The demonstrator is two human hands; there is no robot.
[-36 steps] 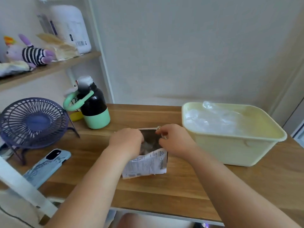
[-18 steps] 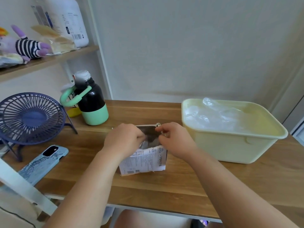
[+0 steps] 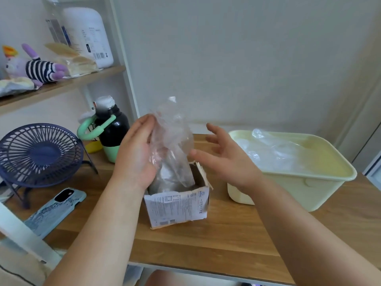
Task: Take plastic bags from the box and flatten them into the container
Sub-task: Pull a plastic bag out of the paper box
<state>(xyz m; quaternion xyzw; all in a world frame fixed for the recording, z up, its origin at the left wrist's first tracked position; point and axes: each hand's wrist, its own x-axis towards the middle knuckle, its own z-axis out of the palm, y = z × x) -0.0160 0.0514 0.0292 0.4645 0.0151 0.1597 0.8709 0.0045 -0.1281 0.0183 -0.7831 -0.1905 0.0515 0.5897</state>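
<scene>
1. The tabletop (image 3: 226,234) is carrying everything for the job. The box is standing near its front edge and the container is sitting to the right of the box, close by but not touching it.
2. The container (image 3: 288,188), a pale yellow tub, is already holding a layer of clear bags (image 3: 274,149), mostly in its left half. This suggests the task is well under way rather than just starting.
3. The box (image 3: 177,205), a small torn-open carton, is sitting with its top open, and more clear film is showing inside it, so more bags are waiting.
4. The plastic bag (image 3: 173,137) is rising crumpled out of the box mouth. Its top is standing well above the box while its lower end is hanging down into the opening. The step in hand looks like the take-out, with the bag not quite clear of the box.
5. The left hand (image 3: 136,153) is gripping the bag along its left side, with the fingers reaching up beside the film and part of the hand showing through it.
6. The right hand (image 3: 224,157) is hovering spread and empty just right of the bag, with its thumb tip nearly at the film; I cannot tell if it is touching.
7. The next move is probably calling for the right hand to catch the bag's free side. Both hands would then lift it clear, carry it right over the rim, and press it flat on the pile.
</scene>
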